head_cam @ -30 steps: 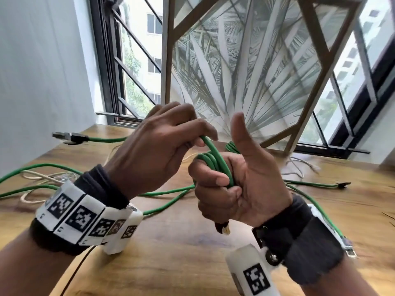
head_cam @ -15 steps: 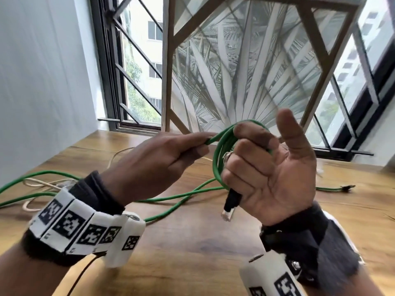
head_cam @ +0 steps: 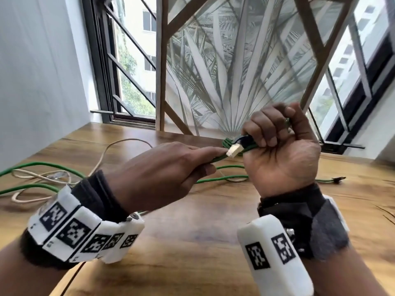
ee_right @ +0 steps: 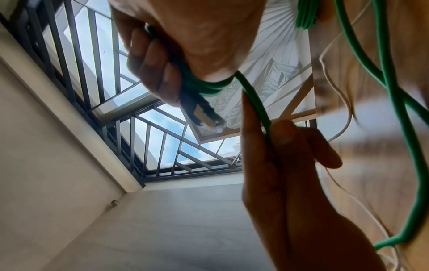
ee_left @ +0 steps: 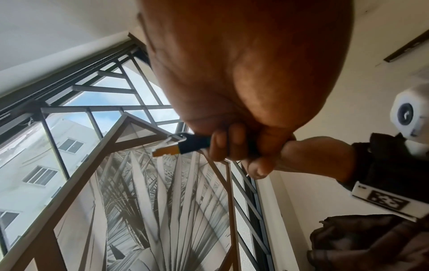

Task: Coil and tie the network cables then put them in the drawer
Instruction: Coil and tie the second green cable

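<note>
In the head view, the right hand [head_cam: 280,150], right of centre, is clutching several coiled turns of the green network cable [head_cam: 226,155] in curled fingers, with the cable's plug [head_cam: 235,149] sticking out to the left of the fist. The left hand [head_cam: 162,178], at centre, is pinching 1 strand of the same cable just left of that plug, and the rest is trailing over the wooden table [head_cam: 192,242] toward the left edge of the frame. 1 cream cable [head_cam: 119,144] is lying loose on the table at left, and 1 dark plug [head_cam: 338,179] is resting at the far right. In the left wrist view, 1 plug [ee_left: 178,146] is poking out at centre from the curled fingers [ee_left: 220,144] of the right hand, with the left palm [ee_left: 243,64] filling the top. In the right wrist view, the right hand [ee_right: 181,45] at the top is squeezing about 3 green turns [ee_right: 209,88], the plug [ee_right: 204,113] is hanging just below them, and the left hand's fingers [ee_right: 278,165] at lower right are pinching the single strand running from the bundle.
</note>
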The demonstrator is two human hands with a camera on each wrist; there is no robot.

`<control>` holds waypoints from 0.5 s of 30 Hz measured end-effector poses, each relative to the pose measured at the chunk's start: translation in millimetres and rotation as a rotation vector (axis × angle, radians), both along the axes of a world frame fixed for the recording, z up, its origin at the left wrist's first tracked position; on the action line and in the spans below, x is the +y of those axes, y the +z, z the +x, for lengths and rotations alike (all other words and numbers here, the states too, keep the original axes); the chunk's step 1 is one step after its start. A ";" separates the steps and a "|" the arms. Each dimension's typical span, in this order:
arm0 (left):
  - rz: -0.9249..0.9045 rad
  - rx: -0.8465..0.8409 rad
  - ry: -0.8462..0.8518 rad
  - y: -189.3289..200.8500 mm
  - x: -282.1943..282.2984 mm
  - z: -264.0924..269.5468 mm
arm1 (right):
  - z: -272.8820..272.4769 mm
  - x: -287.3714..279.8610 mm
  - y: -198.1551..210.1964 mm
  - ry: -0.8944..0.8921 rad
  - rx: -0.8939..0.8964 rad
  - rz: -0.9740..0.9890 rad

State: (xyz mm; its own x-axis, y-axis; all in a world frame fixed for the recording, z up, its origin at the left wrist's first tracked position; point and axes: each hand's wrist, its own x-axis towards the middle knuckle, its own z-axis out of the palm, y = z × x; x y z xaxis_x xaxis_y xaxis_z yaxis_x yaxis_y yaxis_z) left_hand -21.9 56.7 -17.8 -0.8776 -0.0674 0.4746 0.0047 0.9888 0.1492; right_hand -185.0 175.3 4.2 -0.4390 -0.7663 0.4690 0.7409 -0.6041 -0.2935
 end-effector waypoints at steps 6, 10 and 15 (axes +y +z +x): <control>-0.064 -0.026 -0.003 2.0 5.3 2.8 | 3.5 -8.1 0.2 -0.190 0.031 0.004; -0.165 -0.013 -0.025 2.4 4.9 4.3 | 0.9 -10.7 1.6 -0.358 0.128 0.088; -0.262 0.082 -0.059 8.6 3.0 6.5 | 7.5 -19.5 -5.4 -0.511 0.420 0.251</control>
